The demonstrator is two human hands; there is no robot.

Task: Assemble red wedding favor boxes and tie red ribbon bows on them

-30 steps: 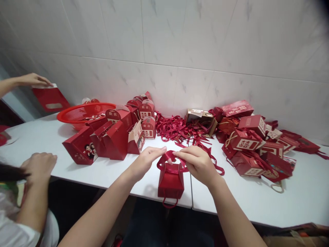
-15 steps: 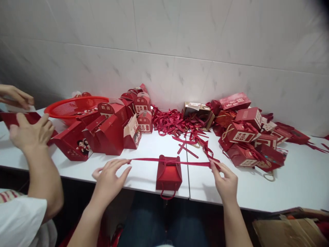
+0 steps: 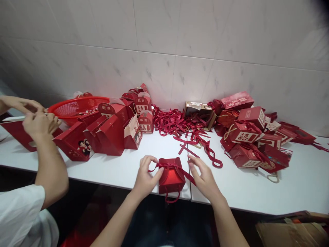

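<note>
A small red box (image 3: pixel 171 180) with a cord handle stands at the table's front edge. Around its top runs a dark red ribbon (image 3: pixel 187 175), gathered at the middle. My left hand (image 3: pixel 148 175) is at the box's left side, thumb and fingers pinching a loop of that ribbon. On the right, my right hand (image 3: pixel 204 175) has its thumb and fingers apart beside the ribbon's loose end; nothing is visibly gripped between them.
A ribbon pile (image 3: pixel 171 120) lies behind, beside an open box (image 3: pixel 199 111). Red boxes stand left near a red basket (image 3: pixel 77 99); more boxes (image 3: pixel 244 135) are heaped right. Another person's hands (image 3: pixel 41 120) handle a red box at far left. A carton (image 3: pixel 290 233) sits lower right.
Both my hands have come inward to the box, and the ribbon, stretched straight before, is now slack and looped. My right hand has opened. The other person's hands have come together.
</note>
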